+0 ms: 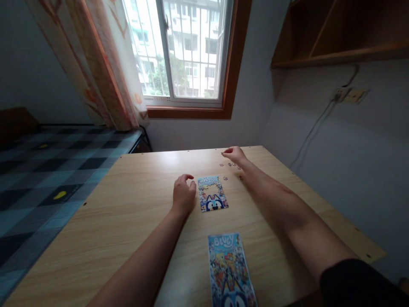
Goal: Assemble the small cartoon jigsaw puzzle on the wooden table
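Observation:
A partly assembled jigsaw puzzle [213,203] lies flat on the wooden table, with bare wood showing through a gap in its middle. Beside its left edge rests my left hand [184,192], fingers apart and curved, holding nothing. My right hand [234,154] reaches out to the far side of the table, thumb and fingertips pinched on a small puzzle piece [223,154]. Several loose pieces [225,178] are scattered between the puzzle and my right forearm. Nearer to me lies a Bluey picture sheet [228,264] with a matching design, its bottom cut off by the frame.
The pale wooden table [134,221] reaches toward the wall below a barred window [194,55]. To the left is a bed with a checked cover [64,170], a curtain [105,64] above it. At right, a wall shelf [338,55] and a plugged-in cable [315,128].

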`<action>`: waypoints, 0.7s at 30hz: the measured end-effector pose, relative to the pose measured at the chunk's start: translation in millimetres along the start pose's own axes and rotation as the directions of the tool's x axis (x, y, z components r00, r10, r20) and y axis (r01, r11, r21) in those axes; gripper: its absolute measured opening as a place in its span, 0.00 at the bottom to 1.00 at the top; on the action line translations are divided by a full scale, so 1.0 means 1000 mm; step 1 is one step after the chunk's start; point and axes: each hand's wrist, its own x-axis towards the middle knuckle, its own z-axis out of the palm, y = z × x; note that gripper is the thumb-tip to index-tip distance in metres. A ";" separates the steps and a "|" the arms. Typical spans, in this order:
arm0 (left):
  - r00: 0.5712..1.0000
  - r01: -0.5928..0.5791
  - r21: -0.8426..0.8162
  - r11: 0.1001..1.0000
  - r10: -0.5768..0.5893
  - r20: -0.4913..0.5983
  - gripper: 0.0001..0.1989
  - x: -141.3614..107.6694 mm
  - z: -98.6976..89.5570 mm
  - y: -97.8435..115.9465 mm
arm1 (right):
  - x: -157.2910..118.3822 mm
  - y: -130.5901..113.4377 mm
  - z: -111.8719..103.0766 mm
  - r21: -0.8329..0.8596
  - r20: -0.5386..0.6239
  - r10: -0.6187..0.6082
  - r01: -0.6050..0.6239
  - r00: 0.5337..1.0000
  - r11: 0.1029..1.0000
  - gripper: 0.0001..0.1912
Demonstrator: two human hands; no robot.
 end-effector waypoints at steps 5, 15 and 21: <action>0.961 -0.276 0.067 0.959 0.275 0.021 0.07 -0.007 -0.001 0.011 | -0.077 -0.008 0.018 0.325 0.187 -0.212 0.143 0.959 0.935 0.18; 0.874 -0.482 0.086 0.872 0.471 0.118 0.09 -0.015 0.001 0.014 | -0.127 -0.001 0.045 0.636 0.199 -0.334 0.139 0.921 0.759 0.15; 0.840 -0.536 0.052 0.843 0.526 0.135 0.09 -0.016 0.003 0.016 | -0.129 0.007 0.048 0.672 0.239 -0.382 0.132 0.893 0.728 0.22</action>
